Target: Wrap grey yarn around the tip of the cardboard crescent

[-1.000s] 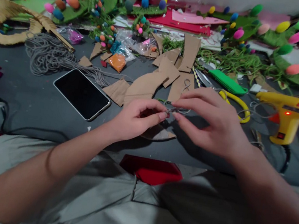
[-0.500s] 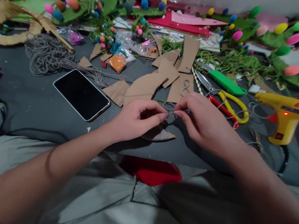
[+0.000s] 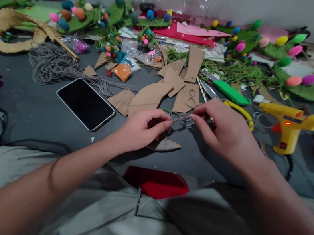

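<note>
Near the table's front edge, my left hand [image 3: 149, 129] pinches a grey cord [image 3: 185, 118] between thumb and forefinger. My right hand [image 3: 224, 130], a little to the right, also has its fingertips closed on the cord. Between the two hands the cord lies in small loops. A pointed cardboard piece [image 3: 164, 144], partly covered in grey, shows below my left hand; its far part is hidden under the fingers. Beyond the hands lie a curved cardboard piece [image 3: 148, 96] and a cardboard piece [image 3: 180, 97] with a loop of cord over it.
A phone [image 3: 85, 103] and a heap of grey cord [image 3: 49, 64] lie to the left. At right are a yellow glue gun [image 3: 290, 127] with its red light on, scissors [image 3: 244, 113] and a green brush-like object [image 3: 231, 91]. Several felt-ball decorations [image 3: 302, 88] line the back.
My right hand has drawn away from my left, slightly to the right, and more of the looped cord shows between them. The view has shifted a little.
</note>
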`<state>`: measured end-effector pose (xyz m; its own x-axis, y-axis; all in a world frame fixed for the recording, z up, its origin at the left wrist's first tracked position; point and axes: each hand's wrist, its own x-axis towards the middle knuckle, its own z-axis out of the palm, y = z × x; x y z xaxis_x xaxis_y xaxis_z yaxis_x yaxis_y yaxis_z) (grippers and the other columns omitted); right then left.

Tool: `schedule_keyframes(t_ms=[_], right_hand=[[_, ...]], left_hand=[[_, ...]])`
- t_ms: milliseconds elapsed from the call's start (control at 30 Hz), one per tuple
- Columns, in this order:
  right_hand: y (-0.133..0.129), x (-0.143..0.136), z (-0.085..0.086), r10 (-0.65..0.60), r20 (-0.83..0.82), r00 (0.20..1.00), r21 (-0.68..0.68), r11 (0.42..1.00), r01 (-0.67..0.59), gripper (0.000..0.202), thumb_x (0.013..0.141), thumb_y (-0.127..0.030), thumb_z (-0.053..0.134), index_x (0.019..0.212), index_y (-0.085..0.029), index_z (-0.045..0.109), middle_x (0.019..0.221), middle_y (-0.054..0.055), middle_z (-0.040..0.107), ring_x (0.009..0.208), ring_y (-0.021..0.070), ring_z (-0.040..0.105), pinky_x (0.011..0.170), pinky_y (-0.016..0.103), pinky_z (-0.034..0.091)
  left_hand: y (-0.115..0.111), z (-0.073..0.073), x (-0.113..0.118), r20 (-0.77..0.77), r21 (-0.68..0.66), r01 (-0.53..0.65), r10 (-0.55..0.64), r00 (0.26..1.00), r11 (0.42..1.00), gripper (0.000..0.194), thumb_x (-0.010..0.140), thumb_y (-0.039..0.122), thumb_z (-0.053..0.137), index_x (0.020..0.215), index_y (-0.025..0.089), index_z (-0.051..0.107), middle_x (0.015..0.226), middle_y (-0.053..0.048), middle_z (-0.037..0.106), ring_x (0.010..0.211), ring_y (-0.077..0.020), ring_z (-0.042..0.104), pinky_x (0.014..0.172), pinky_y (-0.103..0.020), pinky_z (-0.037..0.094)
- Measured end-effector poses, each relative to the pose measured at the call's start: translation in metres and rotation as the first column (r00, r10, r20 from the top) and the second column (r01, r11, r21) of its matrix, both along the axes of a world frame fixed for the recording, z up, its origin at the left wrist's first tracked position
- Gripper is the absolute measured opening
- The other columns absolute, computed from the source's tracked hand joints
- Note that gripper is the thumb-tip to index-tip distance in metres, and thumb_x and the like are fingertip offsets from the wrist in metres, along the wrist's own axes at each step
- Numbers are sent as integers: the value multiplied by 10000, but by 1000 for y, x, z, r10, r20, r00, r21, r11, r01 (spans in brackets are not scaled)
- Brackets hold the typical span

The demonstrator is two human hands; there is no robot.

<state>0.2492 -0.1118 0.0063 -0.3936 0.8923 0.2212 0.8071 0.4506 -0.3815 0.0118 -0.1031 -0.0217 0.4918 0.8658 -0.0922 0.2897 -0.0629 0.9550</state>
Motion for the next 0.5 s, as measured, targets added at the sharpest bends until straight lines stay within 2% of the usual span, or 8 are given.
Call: schedule_keyframes(t_ms=[67, 133, 167, 233, 267, 300, 367, 500], right_hand=[[-3, 6, 5, -58, 9, 998, -26, 998, 58, 191, 971, -371, 522, 923, -226, 638, 893, 92, 677, 795, 261, 619, 670, 376, 421], [-10, 12, 14, -15, 22, 1000, -152, 988, 19, 193, 960, -379, 547, 883, -227, 636, 841, 63, 677, 747, 232, 608, 647, 350, 418], [-15, 16, 19, 42, 27, 999, -251, 967, -34, 194, 959, -380, 553, 867, -230, 636, 826, 48, 678, 735, 219, 607, 641, 336, 423], [-26, 21, 28, 157, 3, 988, -445, 885, -139, 203, 966, -373, 553, 838, -238, 633, 803, 23, 680, 726, 197, 615, 637, 312, 439], [-31, 24, 31, 179, -20, 984, -503, 848, -165, 207, 969, -372, 552, 832, -240, 634, 799, 14, 683, 723, 189, 621, 639, 303, 448], [-36, 26, 32, 169, -39, 985, -524, 835, -164, 206, 970, -373, 553, 836, -242, 637, 799, 9, 686, 722, 184, 626, 644, 299, 457], [-40, 30, 31, 95, -39, 995, -482, 870, -102, 197, 969, -382, 553, 875, -243, 655, 825, 12, 698, 730, 184, 634, 653, 303, 466], [-30, 35, 22, -76, 0, 997, -287, 955, 73, 196, 961, -379, 552, 941, -226, 672, 914, 49, 721, 790, 212, 647, 681, 334, 474]], left_hand=[[0, 0, 0, 11, -12, 3, -3, 1000, 1000, 246, 944, 393, 631, 967, 152, 678, 734, -20, 679, 522, -94, 548, 462, -192, 434], [-1, 0, -1, 22, -10, 5, -5, 1000, 1000, 261, 945, 406, 630, 974, 151, 677, 767, -31, 689, 540, -97, 553, 471, -192, 441], [-1, -1, -2, 24, -2, 6, -6, 1000, 1000, 268, 945, 411, 631, 978, 149, 678, 781, -36, 691, 552, -97, 556, 481, -193, 446], [-2, -2, -2, 18, 23, 6, -7, 1000, 1000, 277, 947, 416, 630, 990, 148, 683, 787, -35, 687, 563, -96, 555, 500, -193, 449], [-2, -3, -3, 13, 37, 6, -6, 1000, 999, 280, 949, 418, 627, 995, 149, 687, 783, -32, 684, 563, -94, 553, 505, -194, 447], [-2, -4, -3, 7, 50, 5, -5, 1000, 999, 282, 951, 421, 624, 999, 150, 690, 777, -28, 681, 561, -94, 551, 508, -195, 444], [-2, -4, -3, -3, 71, 1, -1, 1000, 997, 288, 954, 427, 616, 1002, 154, 696, 766, -23, 680, 556, -96, 552, 508, -200, 441], [-2, -3, -4, -18, 103, 1, 1, 1000, 995, 283, 958, 422, 605, 1003, 161, 705, 758, -25, 691, 555, -107, 560, 509, -209, 447]])
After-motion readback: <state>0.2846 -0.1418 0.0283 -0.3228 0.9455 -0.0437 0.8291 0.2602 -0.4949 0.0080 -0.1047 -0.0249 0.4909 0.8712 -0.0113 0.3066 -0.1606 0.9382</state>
